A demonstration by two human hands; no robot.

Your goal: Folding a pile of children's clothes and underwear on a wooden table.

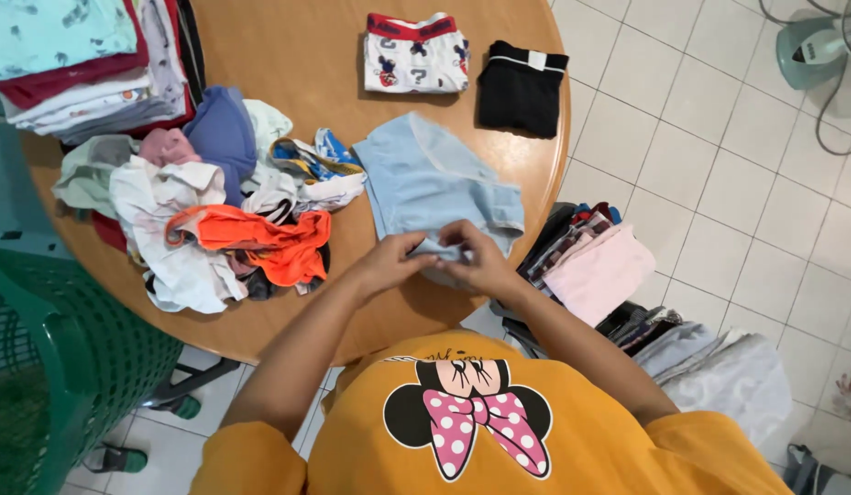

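a: fingers (416, 246) of the left hand (389, 261) pinched on the near hem of the light blue underwear (434, 179). right hand (480, 261) doing the same, fingers clenched on that same hem, thumb tucked over the fold. both hands touching each other at the middle.

b: and the underwear itself?

a: spread flat on the round wooden desk (288, 55), near its right edge, waistband end away from the body, near edge bunched under the hands.

b: left of it?

a: loose heap of unfolded laundry (205, 211), just beside the blue piece: an orange garment (260, 240) on top, white cloth under it, a purple-blue piece (222, 133) behind, a pink scrap and a pale green one further left. behind that, at the desk's far left, a stack of folded clothes (77, 64).

b: further back?

a: two folded pieces side by side near the far edge, well apart from the hands: white printed briefs with a red waistband (414, 55) and a black folded pair (521, 87).

b: off the desk?

a: green plastic laundry basket (68, 357) at the left. piles of folded cloth (599, 270) at the right, pink on top, striped and grey ones beneath. white tiled floor (719, 156), base of a fan (815, 46) in the far right corner.
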